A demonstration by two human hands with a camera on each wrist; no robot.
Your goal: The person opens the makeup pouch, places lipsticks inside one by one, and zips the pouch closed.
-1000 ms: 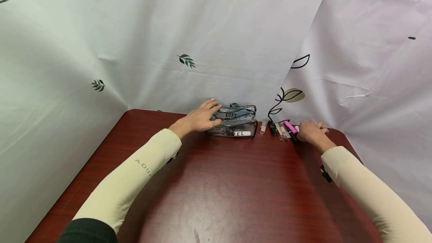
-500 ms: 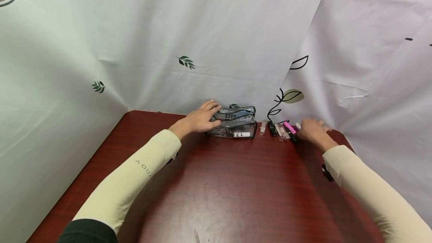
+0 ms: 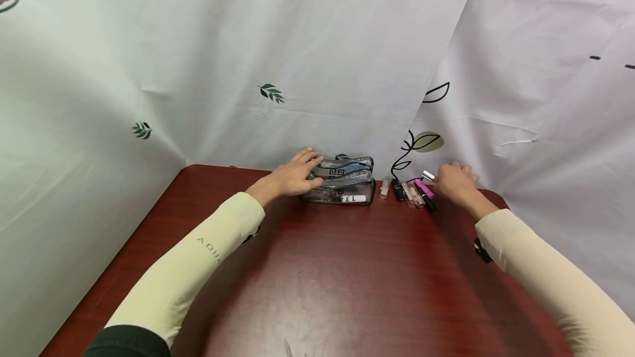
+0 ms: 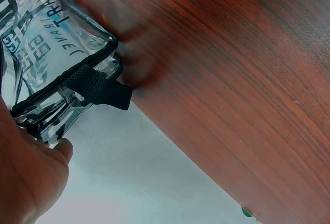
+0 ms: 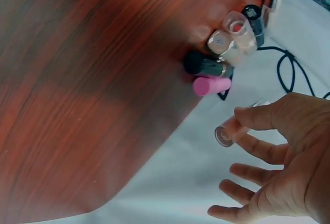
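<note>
A clear pouch with black trim (image 3: 342, 182) stands at the table's back edge. My left hand (image 3: 289, 178) grips its left end, the thumb in front; in the left wrist view the hand (image 4: 31, 172) is at the pouch (image 4: 46, 48) beside a black strap tab. Between thumb and index finger my right hand (image 5: 278, 157) pinches a small clear tube (image 5: 230, 131), its other fingers spread. In the head view the right hand (image 3: 455, 183) holds that tube (image 3: 429, 176) above the table's back edge, right of a pink tube (image 3: 424, 189).
Several cosmetics stand or lie in a row right of the pouch: a clear tube (image 3: 384, 188), a black tube (image 3: 398, 190), clear pinkish tubes (image 3: 413, 195) and a black one (image 3: 426, 199). A white patterned cloth (image 3: 347, 70) hangs behind the dark red table (image 3: 322, 269).
My right hand has risen slightly and moved a little left with the small clear tube, which now shows more plainly. The left hand stays at the pouch.
</note>
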